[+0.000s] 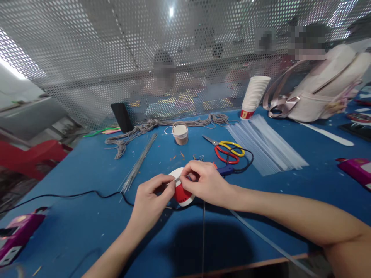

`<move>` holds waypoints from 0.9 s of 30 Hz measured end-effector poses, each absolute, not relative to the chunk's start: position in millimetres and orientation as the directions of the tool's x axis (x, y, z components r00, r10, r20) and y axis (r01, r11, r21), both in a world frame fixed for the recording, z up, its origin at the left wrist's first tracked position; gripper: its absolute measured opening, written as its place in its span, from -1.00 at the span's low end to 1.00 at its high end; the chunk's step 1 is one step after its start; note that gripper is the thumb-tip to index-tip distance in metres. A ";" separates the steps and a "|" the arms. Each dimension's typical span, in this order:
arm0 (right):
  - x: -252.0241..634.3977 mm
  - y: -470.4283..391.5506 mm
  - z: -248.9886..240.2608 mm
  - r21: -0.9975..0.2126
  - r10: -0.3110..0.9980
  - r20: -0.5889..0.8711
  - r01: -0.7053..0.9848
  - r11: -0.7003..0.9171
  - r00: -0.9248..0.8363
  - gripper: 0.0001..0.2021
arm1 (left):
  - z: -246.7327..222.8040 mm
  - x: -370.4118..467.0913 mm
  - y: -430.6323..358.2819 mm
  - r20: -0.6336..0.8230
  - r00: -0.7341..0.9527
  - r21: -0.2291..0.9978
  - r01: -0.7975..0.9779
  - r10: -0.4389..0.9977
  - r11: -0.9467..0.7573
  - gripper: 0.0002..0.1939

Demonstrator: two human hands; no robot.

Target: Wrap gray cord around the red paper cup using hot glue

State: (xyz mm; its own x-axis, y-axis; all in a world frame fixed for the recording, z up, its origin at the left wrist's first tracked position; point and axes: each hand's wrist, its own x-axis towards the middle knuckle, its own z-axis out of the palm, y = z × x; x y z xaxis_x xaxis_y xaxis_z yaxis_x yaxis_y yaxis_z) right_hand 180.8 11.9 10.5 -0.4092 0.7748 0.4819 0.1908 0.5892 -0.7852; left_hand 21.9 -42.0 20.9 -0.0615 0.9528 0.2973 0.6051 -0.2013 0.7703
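My left hand (155,197) and my right hand (205,183) meet over a red and white paper cup (183,196) on the blue table. Thumb and fingertips of each hand pinch a thin greyish strand (177,178) at the cup's pale top end. The fingers partly hide the cup. From beneath my right hand a narrow grey cord (203,239) runs toward the table's front edge. A translucent strip (261,235) slants out below my right forearm. Just beyond my right hand lies a blue-handled tool (226,170) with a black cable, its front end hidden.
Beyond my hands stand a small wrapped cup (181,135) and red-and-yellow scissors (228,150). Wires (139,164) lie left, clear plastic strips (263,144) right. Grey cord (150,124), a phone (122,117), stacked paper cups (255,94) and a bag (313,96) line the mesh partition.
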 end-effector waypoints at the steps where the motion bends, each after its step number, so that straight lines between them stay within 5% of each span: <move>1: 180.7 11.8 10.2 -0.786 0.776 0.479 0.193 0.587 -0.411 -0.87 | 21.1 22.0 -42.0 0.296 -0.066 0.771 0.605 0.953 -0.198 -0.82; 27: 181.4 14.7 12.3 -0.902 0.840 0.287 0.166 0.399 -0.460 -0.93 | 25.8 21.5 -43.2 0.275 -0.077 0.773 0.611 0.958 -0.173 -0.82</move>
